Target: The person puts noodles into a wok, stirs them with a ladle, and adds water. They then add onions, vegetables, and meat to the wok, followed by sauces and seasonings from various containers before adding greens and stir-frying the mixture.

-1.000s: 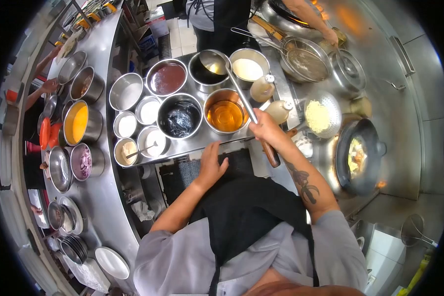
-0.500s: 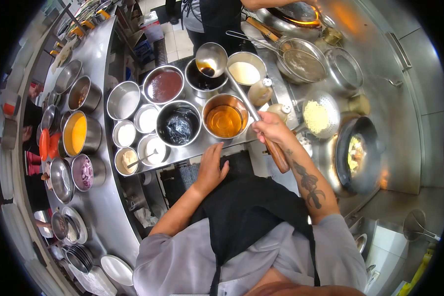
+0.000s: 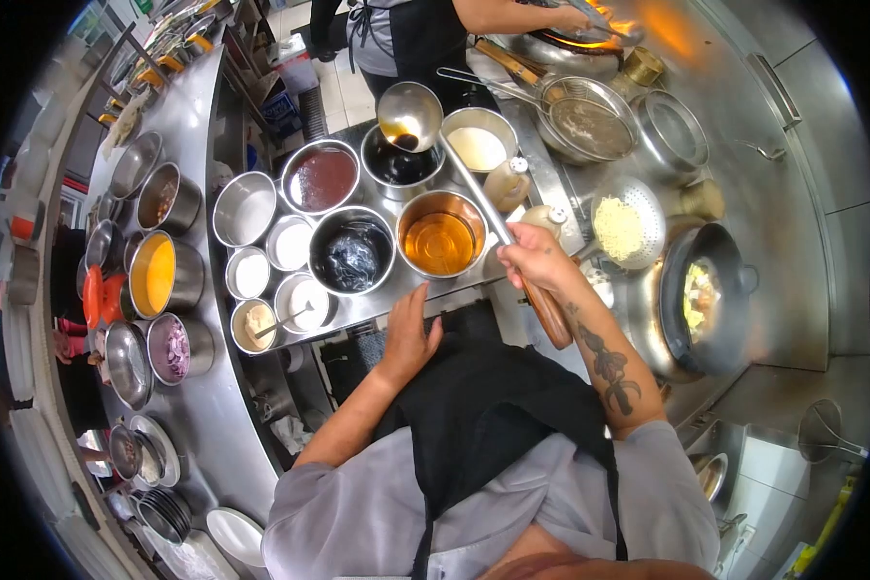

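Note:
My right hand (image 3: 534, 256) grips the wood-ended handle of a long metal ladle (image 3: 473, 188). Its bowl hangs over the far pot of dark liquid (image 3: 385, 166), with a little dark brown liquid in the bottom. Below the ladle's handle stands a pot of amber liquid (image 3: 442, 244). My left hand (image 3: 411, 332) holds nothing; its fingers are stretched out by the counter's front edge, near that pot. Left of the amber pot is another pot of glossy black contents (image 3: 353, 259).
Pots of red-brown sauce (image 3: 321, 182) and white contents share the counter. At right, a wok (image 3: 706, 300) with food sits near a perforated strainer (image 3: 621, 224) of pale shreds. Another person (image 3: 411, 39) works by a flaming wok. A side counter (image 3: 208, 416) holds bowls and plates.
The ladle's bowl has shifted slightly and shows less liquid. The other person's arm reaches further into view at the flaming wok. My left hand stays nearly in place.

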`<state>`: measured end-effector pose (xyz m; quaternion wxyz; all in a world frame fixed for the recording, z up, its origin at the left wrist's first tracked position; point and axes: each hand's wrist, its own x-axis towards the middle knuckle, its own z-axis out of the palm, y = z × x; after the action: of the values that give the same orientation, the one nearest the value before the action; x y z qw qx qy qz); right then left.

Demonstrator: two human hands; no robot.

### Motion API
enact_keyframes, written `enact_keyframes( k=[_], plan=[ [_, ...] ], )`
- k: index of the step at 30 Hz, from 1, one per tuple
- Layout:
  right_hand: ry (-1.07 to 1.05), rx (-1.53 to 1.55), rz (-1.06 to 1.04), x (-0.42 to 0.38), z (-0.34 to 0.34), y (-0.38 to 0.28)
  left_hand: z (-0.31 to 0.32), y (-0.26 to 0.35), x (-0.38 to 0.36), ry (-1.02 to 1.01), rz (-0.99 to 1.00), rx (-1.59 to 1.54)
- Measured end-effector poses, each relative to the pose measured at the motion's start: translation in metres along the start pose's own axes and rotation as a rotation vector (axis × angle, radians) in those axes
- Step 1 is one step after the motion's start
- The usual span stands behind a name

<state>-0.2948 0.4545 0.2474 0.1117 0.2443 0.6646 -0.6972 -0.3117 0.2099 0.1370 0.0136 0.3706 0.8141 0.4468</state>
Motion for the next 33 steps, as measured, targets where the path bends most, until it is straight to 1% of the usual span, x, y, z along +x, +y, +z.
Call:
enact_keyframes(
  k=[8,11,14,16,18,20,22,25,26,28,30,32,33],
  plan=[
    [-0.003,0.058,-0.016,-0.003,-0.001,0.005,-0.001,-0.006,-0.005,-0.012,-0.054,-0.023],
    [-0.041,0.18,0.003,-0.013,-0.004,-0.003,0.0,-0.007,-0.005,-0.01,-0.071,-0.034],
    [-0.084,0.364,0.084,-0.024,-0.011,-0.008,0.006,-0.011,-0.002,0.01,-0.065,-0.05],
    [-0.117,0.477,0.098,-0.036,-0.015,-0.012,0.014,-0.015,0.008,0.015,-0.044,-0.067],
    [-0.129,0.574,0.091,-0.049,-0.022,-0.011,0.02,-0.011,0.03,0.035,-0.001,-0.091],
    [-0.117,0.651,0.058,-0.064,-0.032,-0.008,0.03,-0.001,0.065,0.076,0.069,-0.123],
    [-0.082,0.701,0.035,-0.086,-0.043,-0.01,0.051,-0.007,0.105,0.13,0.17,-0.087],
    [-0.042,0.817,-0.09,-0.127,-0.066,0.0,0.078,-0.01,0.162,0.041,0.115,-0.037],
    [0.012,0.821,-0.127,-0.144,-0.074,0.004,0.096,-0.023,0.183,0.014,0.119,0.014],
    [0.131,0.831,-0.202,-0.18,-0.089,0.013,0.121,-0.036,0.203,0.029,0.224,0.118],
    [0.313,0.772,-0.244,-0.218,-0.1,0.02,0.13,-0.027,0.222,-0.153,0.054,0.115],
    [0.505,0.682,-0.257,-0.254,-0.114,0.033,0.139,-0.024,0.233,-0.179,-0.013,-0.014],
    [0.595,0.666,-0.265,-0.268,-0.121,0.043,0.146,-0.025,0.235,-0.123,-0.049,-0.008]
  ],
)
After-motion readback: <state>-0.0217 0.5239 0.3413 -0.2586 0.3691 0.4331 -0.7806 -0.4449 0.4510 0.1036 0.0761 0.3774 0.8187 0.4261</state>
